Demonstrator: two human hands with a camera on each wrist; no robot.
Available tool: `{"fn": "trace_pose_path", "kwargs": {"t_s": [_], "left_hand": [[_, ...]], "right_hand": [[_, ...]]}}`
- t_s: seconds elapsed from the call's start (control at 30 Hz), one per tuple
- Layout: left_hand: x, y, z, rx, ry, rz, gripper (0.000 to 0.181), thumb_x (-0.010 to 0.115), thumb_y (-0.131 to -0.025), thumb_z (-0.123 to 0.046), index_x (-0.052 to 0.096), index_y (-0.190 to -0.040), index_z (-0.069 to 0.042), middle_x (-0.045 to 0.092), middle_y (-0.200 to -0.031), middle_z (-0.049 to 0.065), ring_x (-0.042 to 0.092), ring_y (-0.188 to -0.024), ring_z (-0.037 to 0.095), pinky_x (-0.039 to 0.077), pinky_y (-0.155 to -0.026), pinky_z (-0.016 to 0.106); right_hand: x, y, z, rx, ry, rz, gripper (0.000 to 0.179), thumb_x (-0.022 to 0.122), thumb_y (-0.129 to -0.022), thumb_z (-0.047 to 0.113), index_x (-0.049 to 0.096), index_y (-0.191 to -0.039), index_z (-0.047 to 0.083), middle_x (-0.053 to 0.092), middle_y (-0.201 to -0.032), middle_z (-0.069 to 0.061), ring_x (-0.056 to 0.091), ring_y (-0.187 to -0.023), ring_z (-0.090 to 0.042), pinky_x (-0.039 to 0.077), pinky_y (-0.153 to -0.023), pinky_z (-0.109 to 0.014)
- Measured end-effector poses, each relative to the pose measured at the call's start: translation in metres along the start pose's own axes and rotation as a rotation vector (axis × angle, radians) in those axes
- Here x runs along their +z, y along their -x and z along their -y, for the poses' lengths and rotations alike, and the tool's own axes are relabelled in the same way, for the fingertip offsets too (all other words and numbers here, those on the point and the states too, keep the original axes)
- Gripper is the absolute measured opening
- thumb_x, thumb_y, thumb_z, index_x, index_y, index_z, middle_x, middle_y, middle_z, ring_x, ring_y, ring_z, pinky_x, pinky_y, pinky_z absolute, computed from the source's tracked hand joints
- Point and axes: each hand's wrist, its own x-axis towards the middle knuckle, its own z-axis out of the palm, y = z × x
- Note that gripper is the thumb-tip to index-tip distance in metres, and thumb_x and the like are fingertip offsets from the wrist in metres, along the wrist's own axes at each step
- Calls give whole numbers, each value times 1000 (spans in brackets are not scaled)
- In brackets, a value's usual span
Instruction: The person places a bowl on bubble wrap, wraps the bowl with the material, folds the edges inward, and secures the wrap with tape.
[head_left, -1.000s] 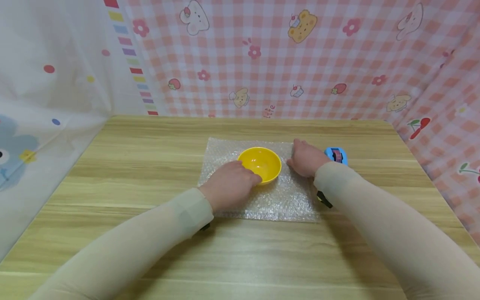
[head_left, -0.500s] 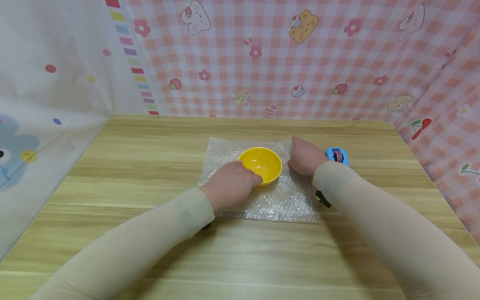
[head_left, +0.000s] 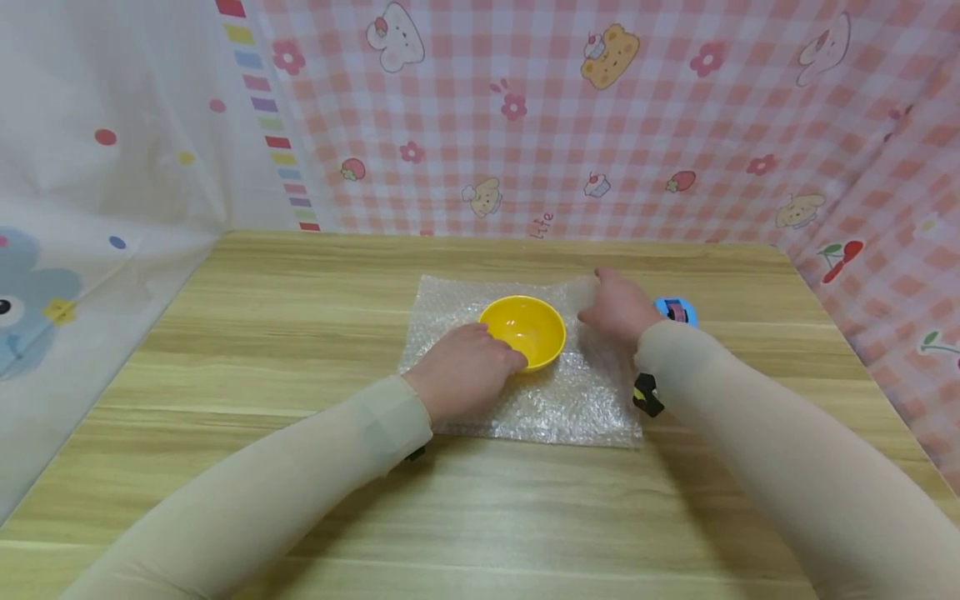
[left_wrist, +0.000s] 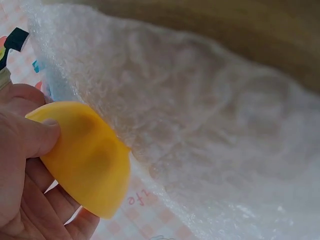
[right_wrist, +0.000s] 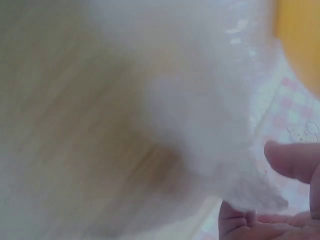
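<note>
Yellow bowl [head_left: 536, 325] sits upright on the wrap [head_left: 555, 408] mid counter [head_left: 480, 517], left hand [head_left: 465, 371] gripping its near left side, thumb on the outer wall. Looks like light, stiff plastic, probably slippery, so I'd pinch the rim. Wrap's likely soft and floppy, best taken by a corner; right hand [head_left: 618, 308] has the far right one at its fingers, thumb well apart

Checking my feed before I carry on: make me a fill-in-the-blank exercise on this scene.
1. The bowl is coloured ____.
2. The hand gripping the bowl is the person's ____ one.
3. The sheet under the bowl is ____ wrap.
4. The tape dispenser beside the right hand is mostly ____.

Missing words: yellow; left; bubble; blue.
</note>
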Motion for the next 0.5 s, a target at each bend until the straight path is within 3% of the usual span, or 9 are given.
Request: {"fn": "trace_pose_path", "kwargs": {"t_s": [0.2, 0.37, 0.5], "left_hand": [[-1, 0, -1, -3, -2, 10, 18, 61, -105, -13, 77, -111, -20, 78, -96, -4, 59, -80, 15, 51, -93, 38], [-2, 0, 0, -1, -9, 11, 18, 61, -106, -14, 77, -111, -20, 78, -96, -4, 59, -80, 15, 51, -93, 37], [-2, -1, 0, 0, -6, 4, 17, 61, -106, -15, 77, -110, -20, 78, -95, -4, 60, -80, 14, 52, -92, 37]], "right_hand": [[-9, 6, -2, 30, -174, -34, 94, 69, -100, 22, 8, -169, 5, 31, -169, -27, 38, -150, -46, 29, -125, -64], [-11, 11, 0, -19, -230, 25, 68, 67, -101, 21, 38, -160, 5, 49, -158, -21, 50, -136, -40, 41, -120, -59], [-9, 18, 4, -72, -226, 80, 50, 61, -104, 22, 53, -153, 9, 52, -159, -17, 50, -141, -38, 42, -120, -58]]}}
